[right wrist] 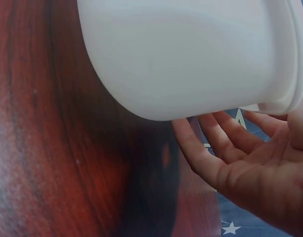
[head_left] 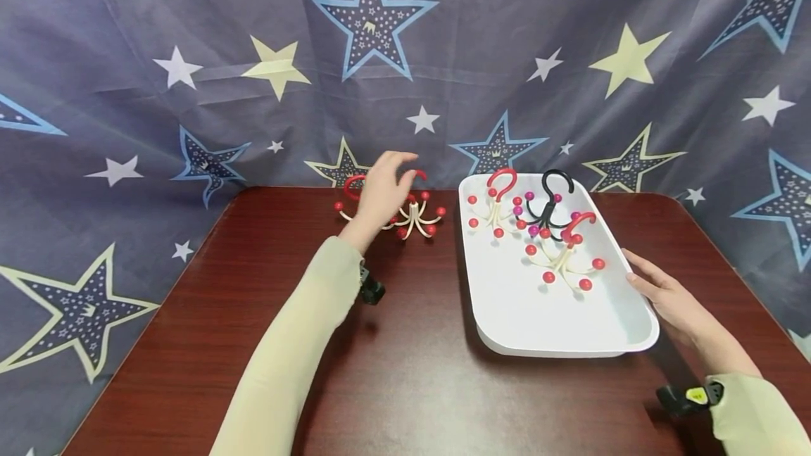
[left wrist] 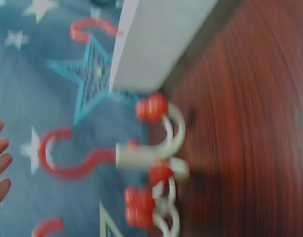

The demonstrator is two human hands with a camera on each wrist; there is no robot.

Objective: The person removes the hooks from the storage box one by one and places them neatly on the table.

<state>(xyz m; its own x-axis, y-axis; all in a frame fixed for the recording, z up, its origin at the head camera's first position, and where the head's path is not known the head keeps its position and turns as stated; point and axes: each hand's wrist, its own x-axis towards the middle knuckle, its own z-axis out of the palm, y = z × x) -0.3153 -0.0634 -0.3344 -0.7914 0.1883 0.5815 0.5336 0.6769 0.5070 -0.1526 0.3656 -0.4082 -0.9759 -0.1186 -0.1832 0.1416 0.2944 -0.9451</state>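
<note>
My left hand [head_left: 385,192] hovers over two cream hanging hooks with red hooked tops and red ball tips, fingers relaxed and slightly bent. The right-hand one [head_left: 415,213] stands upright on the table; the left-hand one [head_left: 355,192] is partly hidden behind the hand. In the left wrist view a blurred hanging hook [left wrist: 141,154] appears apart from the fingers [left wrist: 0,168]. My right hand [head_left: 674,305] touches the right side of the white tray [head_left: 507,322], its thumb at the rim. In the right wrist view extended fingers [right wrist: 195,150] lie against the tray's outside.
Inside the tray are two cream-and-red hanging hooks, one at the back left [head_left: 497,210] and one in front [head_left: 560,262], plus a black one [head_left: 546,213] with purple and red balls. A star-patterned cloth [head_left: 443,90] hangs behind the brown table [head_left: 405,371].
</note>
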